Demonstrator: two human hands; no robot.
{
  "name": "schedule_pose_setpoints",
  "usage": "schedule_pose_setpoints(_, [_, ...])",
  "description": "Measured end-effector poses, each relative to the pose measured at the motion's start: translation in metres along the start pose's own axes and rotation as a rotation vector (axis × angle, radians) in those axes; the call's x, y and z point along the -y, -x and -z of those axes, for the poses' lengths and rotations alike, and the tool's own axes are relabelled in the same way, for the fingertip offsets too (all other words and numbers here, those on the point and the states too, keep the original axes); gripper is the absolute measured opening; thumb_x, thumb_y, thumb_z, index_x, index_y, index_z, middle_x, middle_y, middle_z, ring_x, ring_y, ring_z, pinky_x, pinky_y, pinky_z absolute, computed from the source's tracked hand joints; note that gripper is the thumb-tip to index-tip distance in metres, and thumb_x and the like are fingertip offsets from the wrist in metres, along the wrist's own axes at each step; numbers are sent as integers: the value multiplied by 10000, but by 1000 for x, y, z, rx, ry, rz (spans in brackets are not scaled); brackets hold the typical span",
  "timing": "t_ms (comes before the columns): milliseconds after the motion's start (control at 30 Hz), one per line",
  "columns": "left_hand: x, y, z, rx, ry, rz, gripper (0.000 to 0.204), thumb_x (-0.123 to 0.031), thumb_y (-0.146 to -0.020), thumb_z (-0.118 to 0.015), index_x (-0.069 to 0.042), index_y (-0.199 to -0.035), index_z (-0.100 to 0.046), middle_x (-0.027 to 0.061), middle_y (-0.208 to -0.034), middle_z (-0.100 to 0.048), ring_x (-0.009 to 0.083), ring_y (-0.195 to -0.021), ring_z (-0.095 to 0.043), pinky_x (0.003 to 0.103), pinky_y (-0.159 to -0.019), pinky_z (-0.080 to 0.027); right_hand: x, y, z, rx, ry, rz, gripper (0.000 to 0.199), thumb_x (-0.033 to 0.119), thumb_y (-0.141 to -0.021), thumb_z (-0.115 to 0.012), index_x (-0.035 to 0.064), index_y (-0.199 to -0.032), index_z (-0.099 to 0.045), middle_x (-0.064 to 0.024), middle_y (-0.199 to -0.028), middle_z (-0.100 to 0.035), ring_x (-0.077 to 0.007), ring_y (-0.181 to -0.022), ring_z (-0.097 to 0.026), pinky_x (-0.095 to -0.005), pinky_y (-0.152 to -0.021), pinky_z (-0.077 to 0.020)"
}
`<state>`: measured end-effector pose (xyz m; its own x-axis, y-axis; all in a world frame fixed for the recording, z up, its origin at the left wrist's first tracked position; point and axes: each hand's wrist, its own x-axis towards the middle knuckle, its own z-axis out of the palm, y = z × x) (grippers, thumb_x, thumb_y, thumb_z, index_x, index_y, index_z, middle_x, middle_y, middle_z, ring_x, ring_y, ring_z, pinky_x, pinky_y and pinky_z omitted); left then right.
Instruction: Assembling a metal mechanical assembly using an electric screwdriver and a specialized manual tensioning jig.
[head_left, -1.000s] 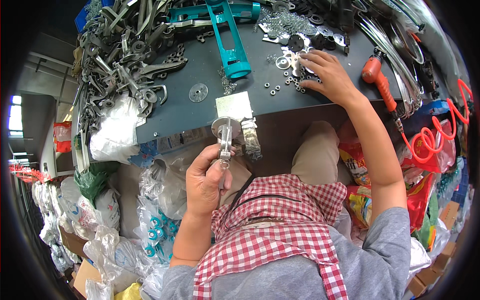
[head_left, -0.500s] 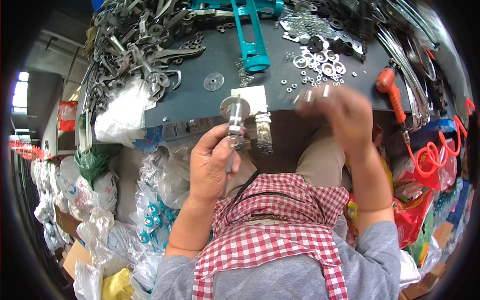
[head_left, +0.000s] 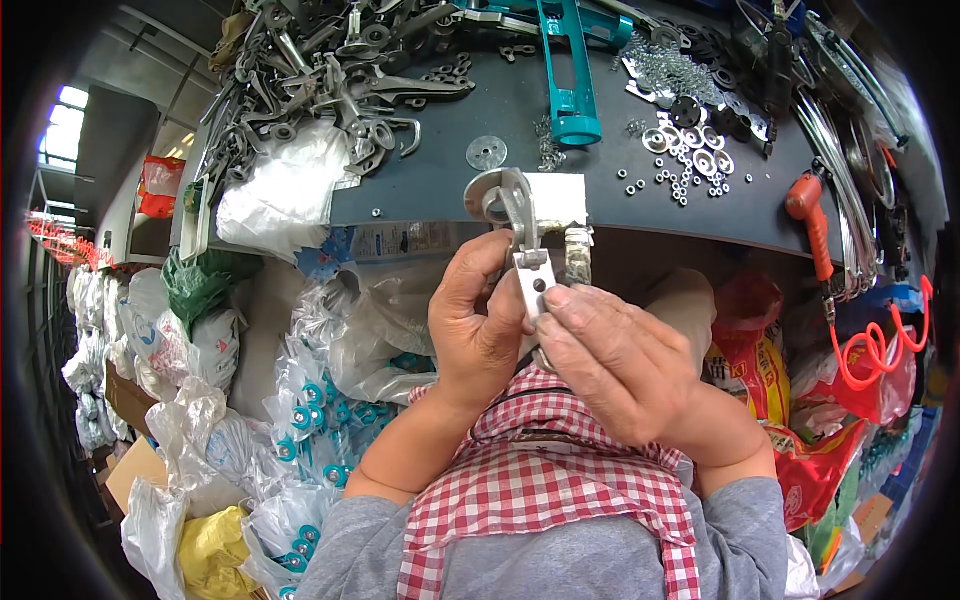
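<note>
My left hand (head_left: pixel 472 330) is closed around a grey metal handle-like part (head_left: pixel 518 212), held upright at the bench's front edge. A flat silver plate with a dark hole (head_left: pixel 535 284) shows at its lower end. My right hand (head_left: pixel 625 365) pinches at the plate's lower right; anything small between its fingertips is hidden. Behind the handle part is a round metal disc (head_left: pixel 480 193); I cannot tell whether it is attached. Just to the right are a white square block (head_left: pixel 560 198) and a wrapped, worn metal post (head_left: pixel 578 258).
Grey metal levers (head_left: pixel 290 110) heap at the left beside white plastic sheeting (head_left: pixel 285 190). A teal slotted frame (head_left: pixel 572 90) lies mid-bench. Washers (head_left: pixel 705 160), nuts (head_left: pixel 683 187) and springs (head_left: pixel 680 75) lie right. An orange power tool (head_left: pixel 812 215) with a coiled red hose (head_left: pixel 865 360) is at the far right.
My right hand has come from above the bench on the right to the part in my left hand. The held part is turned, showing its flat plate. The whole view has shifted.
</note>
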<state>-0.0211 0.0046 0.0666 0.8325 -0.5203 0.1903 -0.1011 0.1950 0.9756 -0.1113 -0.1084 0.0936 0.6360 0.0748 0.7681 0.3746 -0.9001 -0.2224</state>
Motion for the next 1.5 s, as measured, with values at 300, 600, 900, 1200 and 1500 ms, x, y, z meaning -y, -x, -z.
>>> schedule_pose_setpoints(300, [-3,3,-6,-67,481,539,354,-214,-942,-396,-42,-1251,-398,79,-1015,-535,125,-797,-550,263,-653,-475,-29,19,-48,-46,39,-37,298,114,-669,-569,12,-943,-627,-105,-1021,-618,-243,-933,-611,-308,-762,-519])
schedule_pose_setpoints(600, [21,21,65,172,634,461,632,-71,-764,-615,-61,-1310,-295,135,-1223,-425,205,-797,-570,307,-685,-508,-60,10,-50,24,-220,-92,278,57,-679,-613,100,-953,-627,-99,-985,-623,-253,-899,-618,-333,-742,-525])
schedule_pose_setpoints(900, [22,38,106,108,720,432,581,6,-772,-606,-92,-1298,-380,136,-1327,-363,264,-926,-570,355,-733,-505,-210,-88,-172,488,257,-413,232,100,-770,-563,130,-984,-649,-101,-969,-583,-284,-950,-555,-368,-810,-462])
schedule_pose_setpoints(1200, [27,42,129,117,771,447,549,-2,-804,-561,-100,-1310,-373,138,-1323,-361,293,-1004,-544,434,-831,-480,-217,-108,-192,609,165,-406,274,179,-735,-629,109,-1000,-633,-170,-973,-590,-305,-940,-572,-380,-829,-460])
schedule_pose_setpoints(1500, [21,30,124,33,842,435,534,6,-800,-547,-96,-1298,-385,138,-1275,-400,278,-964,-566,416,-787,-516,-201,-108,-151,738,22,-780,267,200,-746,-672,-38,-863,-635,-178,-863,-635,-279,-813,-626,-331,-748,-514])
